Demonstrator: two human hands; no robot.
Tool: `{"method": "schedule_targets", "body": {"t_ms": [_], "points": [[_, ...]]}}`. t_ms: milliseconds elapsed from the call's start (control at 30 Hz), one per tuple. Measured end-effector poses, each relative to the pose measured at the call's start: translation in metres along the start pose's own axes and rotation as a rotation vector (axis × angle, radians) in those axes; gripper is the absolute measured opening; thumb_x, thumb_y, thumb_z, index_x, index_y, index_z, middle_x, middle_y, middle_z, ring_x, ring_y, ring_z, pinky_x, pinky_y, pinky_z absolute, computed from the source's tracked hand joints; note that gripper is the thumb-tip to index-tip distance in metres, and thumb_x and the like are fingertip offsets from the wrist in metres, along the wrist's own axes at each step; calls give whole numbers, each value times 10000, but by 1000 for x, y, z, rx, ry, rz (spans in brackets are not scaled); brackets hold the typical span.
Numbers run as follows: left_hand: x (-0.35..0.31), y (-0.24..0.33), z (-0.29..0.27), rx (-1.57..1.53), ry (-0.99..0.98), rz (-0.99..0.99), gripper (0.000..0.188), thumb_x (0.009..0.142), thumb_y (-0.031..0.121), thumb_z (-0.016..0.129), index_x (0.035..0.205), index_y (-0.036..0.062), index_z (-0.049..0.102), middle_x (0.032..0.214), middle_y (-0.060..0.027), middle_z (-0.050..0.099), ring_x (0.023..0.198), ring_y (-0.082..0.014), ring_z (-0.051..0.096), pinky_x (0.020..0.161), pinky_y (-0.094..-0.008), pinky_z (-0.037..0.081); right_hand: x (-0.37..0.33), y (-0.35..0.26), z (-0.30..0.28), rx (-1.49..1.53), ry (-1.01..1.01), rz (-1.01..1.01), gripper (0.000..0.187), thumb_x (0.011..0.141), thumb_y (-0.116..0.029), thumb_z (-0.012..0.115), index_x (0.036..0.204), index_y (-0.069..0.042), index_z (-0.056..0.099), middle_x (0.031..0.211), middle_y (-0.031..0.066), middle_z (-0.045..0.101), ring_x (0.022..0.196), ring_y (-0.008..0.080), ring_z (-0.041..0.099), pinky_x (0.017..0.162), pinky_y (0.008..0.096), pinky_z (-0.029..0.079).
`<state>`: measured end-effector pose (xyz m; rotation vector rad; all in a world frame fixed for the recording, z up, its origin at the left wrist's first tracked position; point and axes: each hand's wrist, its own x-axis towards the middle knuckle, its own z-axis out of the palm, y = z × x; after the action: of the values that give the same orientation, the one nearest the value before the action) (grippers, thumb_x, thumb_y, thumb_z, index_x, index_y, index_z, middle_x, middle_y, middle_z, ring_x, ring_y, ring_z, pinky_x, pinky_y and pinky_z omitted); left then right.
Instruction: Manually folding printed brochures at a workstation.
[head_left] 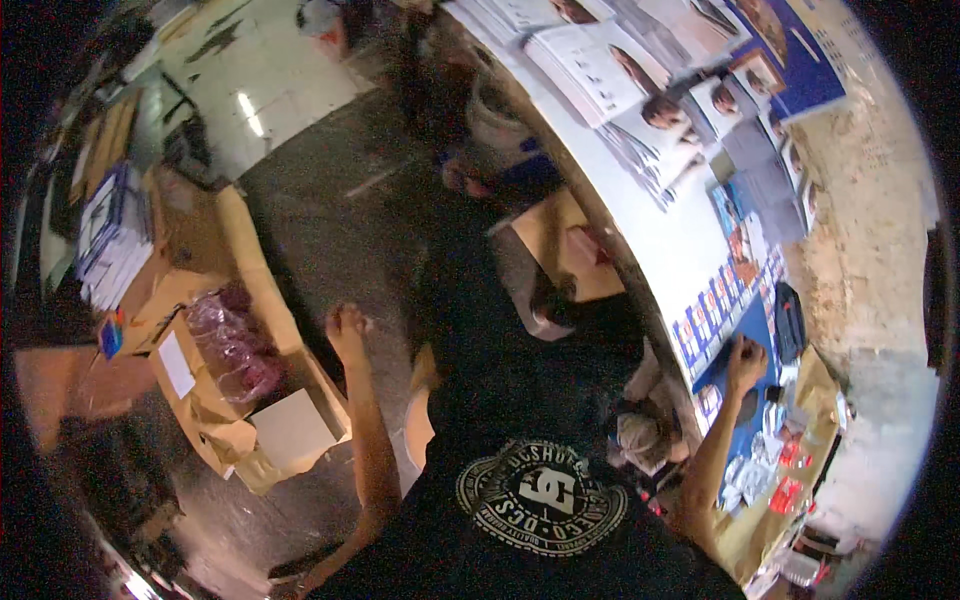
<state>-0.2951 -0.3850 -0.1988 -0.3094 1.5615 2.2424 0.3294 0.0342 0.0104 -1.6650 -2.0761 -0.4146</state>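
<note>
My left hand [347, 332] hangs in the air to the right of an open cardboard box [240, 240], its fingers loosely bent and a little apart, with nothing visible in them. Inside that box lie purplish clear plastic wrap [235, 345] and a pale flat card or block [293, 433]. On the right, my right hand [746, 363] is over a blue mat [758, 325] on the white table. Its fingers are curled together, and whatever they hold is hidden. Beside it, small blue-and-white printed cards [710, 312] stand in rows along the table.
Stacks of printed sheets [600, 70] cover the far part of the white table [640, 235]. A black case [789, 322] lies by the wall. Clear and red small packets [785, 493] sit nearer me. Bundled booklets [115, 235] stand at far left; another cardboard box [565, 245] is below the table edge.
</note>
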Motion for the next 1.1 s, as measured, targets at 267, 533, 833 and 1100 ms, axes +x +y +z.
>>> {"method": "schedule_targets", "body": {"t_ms": [267, 533, 833, 1100], "points": [[46, 30, 107, 393, -308, 230, 371, 1000, 303, 659, 1259, 39, 644, 900, -52, 674, 763, -155, 627, 720, -297, 493, 2, 13, 18, -261, -102, 61, 494, 921, -502, 686, 1074, -32, 669, 1096, 189, 682, 1107, 391, 605, 994, 503, 435], [24, -4, 123, 1755, -1047, -200, 337, 976, 261, 531, 911, -21, 703, 935, -213, 747, 846, -285, 754, 731, -412, 622, -9, 51, 27, -338, -143, 379, 586, 962, -442, 624, 1403, -66, 533, 1509, 203, 474, 1410, 420, 404, 1135, 581, 359], [16, -32, 115, 1510, -1258, -494, 231, 894, 62, 580, 671, 16, 619, 660, -119, 673, 629, -201, 716, 550, -345, 579, -18, 19, 20, -325, 65, 384, 709, 914, -521, 681, 1469, -120, 499, 1594, 186, 388, 1486, 419, 308, 1150, 676, 237], [15, -123, 109, 1480, -886, 158, 140, 1000, 136, 554, 915, 39, 610, 903, -106, 666, 878, -195, 650, 742, -369, 505, 27, -79, 30, 313, 170, 103, 682, 862, -285, 779, 1442, -57, 502, 1510, 241, 428, 1395, 423, 396, 1143, 552, 285]]}}
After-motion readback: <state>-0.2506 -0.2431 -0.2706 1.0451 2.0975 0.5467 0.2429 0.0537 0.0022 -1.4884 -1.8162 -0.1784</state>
